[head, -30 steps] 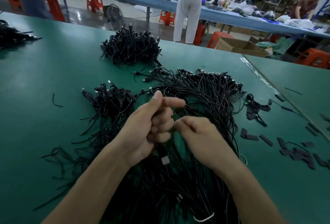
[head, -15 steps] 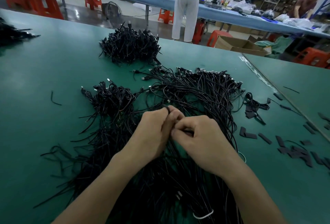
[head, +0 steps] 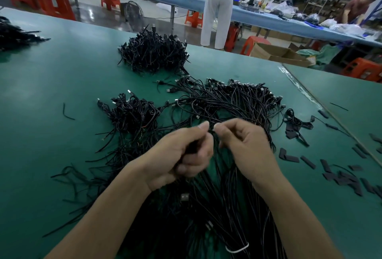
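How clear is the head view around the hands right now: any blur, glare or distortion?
Head view: left hand and right hand slightly motion-blurred, the black cable in their grip smeared; wide-angle lens bows the green table; glare only on the far floor; background soft.

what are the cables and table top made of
The cables look like wire in black plastic or rubber coating, slightly glossy; they bend freely. The table top seems a smooth green mat, maybe rubber or vinyl, given its dull sheen.
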Demonstrator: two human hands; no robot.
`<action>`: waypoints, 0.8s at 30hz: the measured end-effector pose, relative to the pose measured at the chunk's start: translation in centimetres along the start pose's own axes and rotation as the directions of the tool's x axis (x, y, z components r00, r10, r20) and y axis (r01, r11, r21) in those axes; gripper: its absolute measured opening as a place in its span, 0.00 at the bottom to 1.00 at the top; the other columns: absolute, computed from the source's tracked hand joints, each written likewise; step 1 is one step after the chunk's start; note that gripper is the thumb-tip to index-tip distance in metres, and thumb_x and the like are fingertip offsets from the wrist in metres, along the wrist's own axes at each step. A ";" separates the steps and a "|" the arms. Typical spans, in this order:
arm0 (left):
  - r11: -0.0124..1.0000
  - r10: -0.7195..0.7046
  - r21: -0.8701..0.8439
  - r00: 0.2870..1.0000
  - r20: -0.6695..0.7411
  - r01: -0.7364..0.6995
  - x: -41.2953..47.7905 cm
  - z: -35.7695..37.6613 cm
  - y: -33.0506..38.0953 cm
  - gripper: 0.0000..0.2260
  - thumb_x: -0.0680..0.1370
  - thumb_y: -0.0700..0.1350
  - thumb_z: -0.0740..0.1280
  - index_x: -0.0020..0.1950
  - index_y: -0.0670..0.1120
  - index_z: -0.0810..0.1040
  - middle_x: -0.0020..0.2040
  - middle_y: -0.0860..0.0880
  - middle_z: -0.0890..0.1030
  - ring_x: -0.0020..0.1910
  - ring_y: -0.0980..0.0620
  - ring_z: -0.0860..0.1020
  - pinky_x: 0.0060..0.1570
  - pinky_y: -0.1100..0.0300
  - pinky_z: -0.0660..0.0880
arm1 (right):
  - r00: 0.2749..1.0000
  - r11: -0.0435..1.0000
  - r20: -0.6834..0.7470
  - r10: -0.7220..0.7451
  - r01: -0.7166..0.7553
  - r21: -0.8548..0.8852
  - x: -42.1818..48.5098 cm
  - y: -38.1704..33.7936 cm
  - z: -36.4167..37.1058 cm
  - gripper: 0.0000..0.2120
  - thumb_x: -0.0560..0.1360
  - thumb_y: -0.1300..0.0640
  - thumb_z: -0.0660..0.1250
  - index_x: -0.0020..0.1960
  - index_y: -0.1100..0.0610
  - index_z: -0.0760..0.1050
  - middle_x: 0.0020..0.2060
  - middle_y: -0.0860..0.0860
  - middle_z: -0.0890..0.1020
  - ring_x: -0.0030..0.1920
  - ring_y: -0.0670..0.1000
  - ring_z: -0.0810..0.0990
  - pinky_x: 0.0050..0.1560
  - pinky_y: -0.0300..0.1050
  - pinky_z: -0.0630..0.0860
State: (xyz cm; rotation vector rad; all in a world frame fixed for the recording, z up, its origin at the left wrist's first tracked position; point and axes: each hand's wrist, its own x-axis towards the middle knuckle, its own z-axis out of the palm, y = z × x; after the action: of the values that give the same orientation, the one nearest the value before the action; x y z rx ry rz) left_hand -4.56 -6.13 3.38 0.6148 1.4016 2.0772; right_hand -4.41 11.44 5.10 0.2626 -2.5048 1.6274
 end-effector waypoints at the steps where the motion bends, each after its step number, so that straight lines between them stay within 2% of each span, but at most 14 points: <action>1: 0.993 0.036 -0.107 0.999 -0.031 -0.039 0.1 0.0 0.2 0.22 0.82 0.57 0.56 0.32 0.48 0.73 0.24 0.55 0.64 0.22 0.58 0.60 0.23 0.65 0.58 | 0.998 0.998 0.045 0.036 -0.034 -0.054 -0.2 0.3 0.2 0.10 0.77 0.48 0.67 0.39 0.50 0.80 0.26 0.45 0.77 0.25 0.43 0.69 0.26 0.36 0.66; 4: 0.954 0.075 -0.270 0.974 -0.215 -0.133 0.7 -0.1 0.4 0.22 0.82 0.57 0.55 0.33 0.48 0.75 0.24 0.55 0.63 0.21 0.59 0.59 0.21 0.67 0.56 | 0.982 0.984 0.133 0.131 -0.112 -0.140 -0.9 0.7 0.7 0.14 0.79 0.45 0.65 0.39 0.49 0.81 0.22 0.45 0.70 0.22 0.43 0.64 0.25 0.39 0.60; 7: 0.946 0.072 -0.282 0.952 -0.299 -0.160 0.9 -0.3 0.3 0.28 0.82 0.60 0.50 0.35 0.48 0.79 0.26 0.55 0.64 0.23 0.59 0.58 0.22 0.65 0.53 | 0.962 0.981 0.237 0.137 -0.098 -0.170 -1.6 0.5 1.2 0.13 0.81 0.48 0.64 0.41 0.49 0.82 0.21 0.44 0.66 0.22 0.44 0.61 0.23 0.39 0.58; 9: 0.949 0.072 -0.267 0.941 -0.332 -0.167 1.0 -0.4 0.1 0.30 0.84 0.59 0.47 0.37 0.47 0.83 0.27 0.54 0.66 0.23 0.58 0.60 0.21 0.66 0.57 | 0.950 0.974 0.289 0.118 -0.054 -0.219 -2.0 0.1 1.4 0.12 0.81 0.50 0.64 0.42 0.50 0.81 0.22 0.44 0.67 0.22 0.43 0.61 0.23 0.37 0.59; 12: 0.969 0.071 -0.189 0.909 -0.411 -0.161 1.0 0.0 0.0 0.26 0.86 0.54 0.50 0.47 0.43 0.85 0.32 0.50 0.78 0.27 0.55 0.75 0.25 0.65 0.71 | 0.934 0.930 0.335 0.122 0.011 -0.367 -2.3 -0.3 1.7 0.13 0.81 0.47 0.62 0.39 0.49 0.76 0.23 0.45 0.70 0.23 0.44 0.65 0.26 0.42 0.63; 14: 0.977 0.098 -0.130 0.900 -0.424 -0.168 1.1 0.3 -0.2 0.23 0.85 0.53 0.53 0.55 0.41 0.83 0.44 0.45 0.86 0.41 0.50 0.85 0.36 0.64 0.79 | 0.932 0.897 0.338 0.128 0.037 -0.441 -2.6 -0.5 1.8 0.14 0.80 0.46 0.61 0.38 0.48 0.74 0.24 0.46 0.72 0.23 0.45 0.67 0.28 0.46 0.66; 16: 0.973 0.179 -0.060 0.887 -0.425 -0.225 1.1 0.5 -0.5 0.21 0.83 0.54 0.55 0.59 0.41 0.81 0.53 0.43 0.86 0.53 0.47 0.84 0.47 0.63 0.80 | 0.929 0.895 0.343 0.139 0.030 -0.444 -2.7 -0.9 1.6 0.12 0.80 0.47 0.61 0.40 0.49 0.74 0.24 0.46 0.73 0.22 0.45 0.67 0.27 0.46 0.67; 19: 0.959 0.283 0.129 0.854 -0.436 -0.252 1.1 1.0 -0.8 0.17 0.83 0.51 0.57 0.61 0.44 0.80 0.56 0.47 0.85 0.58 0.50 0.83 0.55 0.61 0.79 | 0.932 0.899 0.338 0.133 0.030 -0.437 -2.8 -1.4 1.3 0.12 0.81 0.49 0.62 0.41 0.53 0.76 0.24 0.48 0.74 0.21 0.45 0.66 0.26 0.46 0.66; 22: 0.853 0.385 0.507 0.810 -0.443 -0.128 1.1 1.3 -1.0 0.14 0.85 0.47 0.57 0.58 0.48 0.82 0.50 0.52 0.86 0.52 0.59 0.83 0.52 0.65 0.79 | 0.944 0.915 0.323 0.063 0.074 -0.396 -2.6 -2.1 0.9 0.13 0.80 0.53 0.64 0.39 0.56 0.78 0.24 0.50 0.73 0.21 0.45 0.64 0.24 0.45 0.63; 23: 0.790 0.399 0.609 0.814 -0.422 -0.071 1.0 1.4 -1.1 0.13 0.85 0.48 0.58 0.53 0.50 0.83 0.45 0.55 0.85 0.46 0.62 0.83 0.47 0.68 0.78 | 0.949 0.924 0.313 0.036 0.088 -0.373 -2.6 -2.3 0.8 0.13 0.79 0.55 0.66 0.36 0.56 0.77 0.23 0.49 0.72 0.21 0.45 0.64 0.23 0.43 0.62; 24: 0.730 0.382 0.683 0.832 -0.402 -0.005 0.9 1.5 -1.0 0.15 0.85 0.50 0.58 0.44 0.53 0.81 0.37 0.58 0.82 0.36 0.63 0.81 0.37 0.70 0.76 | 0.954 0.927 0.300 0.010 0.103 -0.360 -2.5 -2.4 0.6 0.15 0.78 0.57 0.67 0.32 0.56 0.75 0.22 0.48 0.71 0.22 0.45 0.63 0.23 0.43 0.62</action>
State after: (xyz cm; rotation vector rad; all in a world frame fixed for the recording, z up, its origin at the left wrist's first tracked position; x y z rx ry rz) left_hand -4.04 -4.20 2.99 0.4901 2.5632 1.9490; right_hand -1.43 10.12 6.52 0.5504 -2.9373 1.1271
